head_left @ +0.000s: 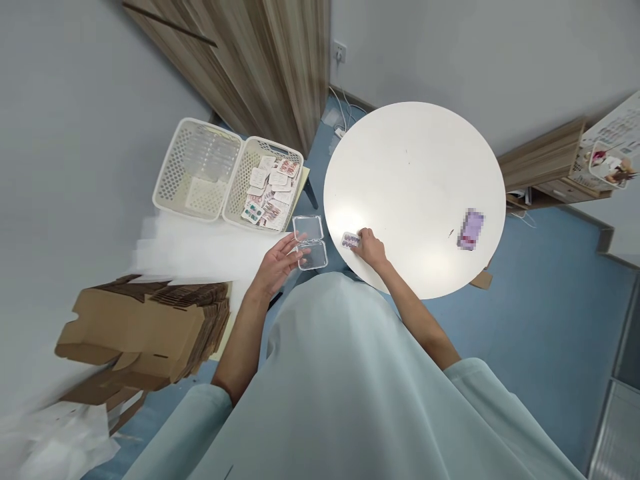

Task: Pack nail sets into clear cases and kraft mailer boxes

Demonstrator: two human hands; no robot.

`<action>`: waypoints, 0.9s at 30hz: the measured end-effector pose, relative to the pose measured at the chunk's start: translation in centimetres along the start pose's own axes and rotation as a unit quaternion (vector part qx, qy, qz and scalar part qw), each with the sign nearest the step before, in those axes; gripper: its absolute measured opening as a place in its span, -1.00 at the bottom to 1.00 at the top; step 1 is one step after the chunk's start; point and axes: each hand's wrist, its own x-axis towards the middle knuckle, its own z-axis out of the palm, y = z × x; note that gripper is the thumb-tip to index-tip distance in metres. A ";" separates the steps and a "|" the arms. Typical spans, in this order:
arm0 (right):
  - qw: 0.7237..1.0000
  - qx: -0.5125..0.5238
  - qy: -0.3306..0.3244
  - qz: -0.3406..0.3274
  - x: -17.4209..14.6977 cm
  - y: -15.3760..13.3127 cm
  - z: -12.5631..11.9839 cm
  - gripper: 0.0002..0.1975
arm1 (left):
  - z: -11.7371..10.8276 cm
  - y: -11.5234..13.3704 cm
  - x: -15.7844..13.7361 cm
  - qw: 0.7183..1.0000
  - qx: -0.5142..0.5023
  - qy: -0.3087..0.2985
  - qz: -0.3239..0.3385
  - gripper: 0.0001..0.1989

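My left hand grips a clear plastic hinged case, its lid folded back, in the gap between the two work surfaces. Nothing shows inside the case. My right hand pinches a small white card with rows of purplish nail-shaped pieces, over the near left edge of the round white table. Left of the case, a perforated white basket holds many similar cards, some with red or teal pieces.
Another white basket holds stacked clear cases. Flattened cardboard boxes are piled at the left. On the table's right lies a purple pixelated object. A wooden cabinet stands behind, and cables lie on the floor.
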 end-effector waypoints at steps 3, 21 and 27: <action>0.999 0.047 0.006 -0.012 -0.6 0.4 -0.1 -0.71 | 0.8 0.3 0.3 1.000 0.013 -0.016 -0.002 -0.29; 0.900 0.407 0.140 -0.069 -9.3 -4.0 -13.9 -0.63 | 6.6 3.0 2.6 0.994 0.025 -0.103 -0.017 -0.21; 0.913 0.371 0.124 -0.114 -9.9 -4.8 -13.8 -0.71 | 7.9 3.4 3.0 0.992 0.036 -0.117 -0.015 -0.18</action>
